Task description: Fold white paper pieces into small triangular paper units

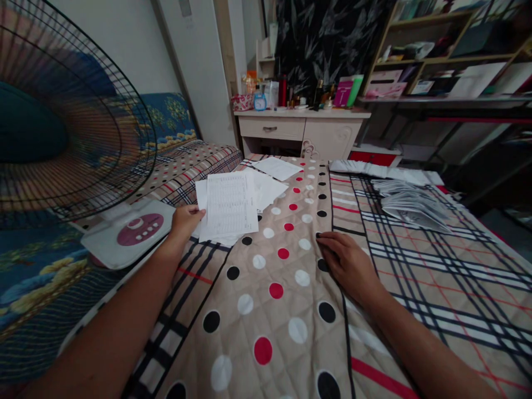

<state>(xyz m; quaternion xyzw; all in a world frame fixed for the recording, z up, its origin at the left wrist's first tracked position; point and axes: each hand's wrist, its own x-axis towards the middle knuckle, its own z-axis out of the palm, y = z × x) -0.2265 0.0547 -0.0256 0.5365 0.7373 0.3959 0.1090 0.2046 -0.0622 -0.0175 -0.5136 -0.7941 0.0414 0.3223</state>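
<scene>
My left hand pinches the left edge of a printed sheet of paper, which carries a table of fine lines too small to read. Under and behind it, other white papers lie loosely overlapped on the bedspread. One more white sheet lies at the far end of that spread. My right hand rests on the dotted quilted bedspread, fingers together and pointing left, with nothing visible in them; the fingertips touch the cloth near a black dot.
A fan on a white base stands close on the left. A fanned stack of folded papers and a long white packet lie at the right. Beyond the bed are a white dresser with bottles and a shelf unit.
</scene>
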